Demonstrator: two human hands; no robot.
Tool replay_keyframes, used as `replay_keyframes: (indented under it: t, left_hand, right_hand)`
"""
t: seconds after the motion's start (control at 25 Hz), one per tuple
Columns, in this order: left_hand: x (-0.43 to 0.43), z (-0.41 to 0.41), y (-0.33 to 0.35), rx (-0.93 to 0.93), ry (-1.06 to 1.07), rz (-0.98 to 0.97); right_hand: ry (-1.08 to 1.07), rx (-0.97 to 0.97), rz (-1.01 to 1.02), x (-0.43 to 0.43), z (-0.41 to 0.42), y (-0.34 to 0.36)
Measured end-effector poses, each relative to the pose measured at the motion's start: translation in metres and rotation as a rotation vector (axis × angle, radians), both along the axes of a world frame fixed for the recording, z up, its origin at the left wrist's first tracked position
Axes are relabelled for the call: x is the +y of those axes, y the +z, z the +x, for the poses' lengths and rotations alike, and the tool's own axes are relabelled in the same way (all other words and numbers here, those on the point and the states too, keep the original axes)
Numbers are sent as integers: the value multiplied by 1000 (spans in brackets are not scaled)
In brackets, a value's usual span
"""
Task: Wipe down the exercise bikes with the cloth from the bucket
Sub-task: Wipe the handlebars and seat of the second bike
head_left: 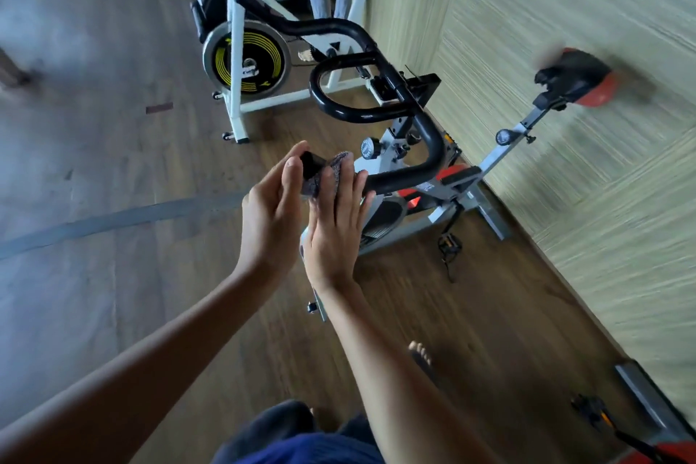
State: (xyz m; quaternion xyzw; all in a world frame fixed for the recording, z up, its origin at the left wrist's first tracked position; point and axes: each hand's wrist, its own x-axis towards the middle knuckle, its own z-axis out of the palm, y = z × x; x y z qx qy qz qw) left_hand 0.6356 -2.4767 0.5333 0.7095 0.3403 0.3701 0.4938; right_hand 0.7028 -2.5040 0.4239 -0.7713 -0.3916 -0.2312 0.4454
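The step in hand is wiping the handlebar of the grey bike, which stands near the wall on the wooden floor. The work is at the bar's free end, just left of the frame's centre. The left hand is curled round the black tip of the bar, thumb over the top, and looks to be steadying it. The right hand lies flat with straight fingers, pressing the grey-purple cloth against the bar just beside the left hand, so the cloth sits bunched between the two hands and touches the tip. The rest of the bar loops away toward 1 o'clock and seems still to be covered, as does the blurred saddle at 2 o'clock. The next move probably calls for the right hand to wrap the cloth round the tube and slide it along the curve while the left keeps the bar from turning. A white bike waits at 12 o'clock, well apart. The bucket is not in view.
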Motion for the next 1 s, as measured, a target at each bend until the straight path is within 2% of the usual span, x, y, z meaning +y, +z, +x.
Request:
replay_keyframes:
  t: [0.08,0.24,0.36,0.48,0.64,0.84,1.0]
  left_hand:
    - [-6,3,-11,18,40,69]
    - [-15,16,-40,175,194,404]
    - [-31,28,-57,345,320,671]
    - [-49,40,-69,498,322,853]
    - [-65,63,-82,647,369,891]
    - [-84,95,-106,837,455,830]
    - [-94,114,-109,876,568,773]
  right_hand:
    - [49,-53,-36,-8,13,-8]
    - [156,-179,-95,-26,46,-23]
    - [211,-213,-168,-46,76,-34]
    - [295,-236,-236,-63,104,-38]
    - [394,-284,-252,-73,133,-41]
    - [509,-320,-253,-85,175,-42]
    - [645,-290,-220,-91,211,-44]
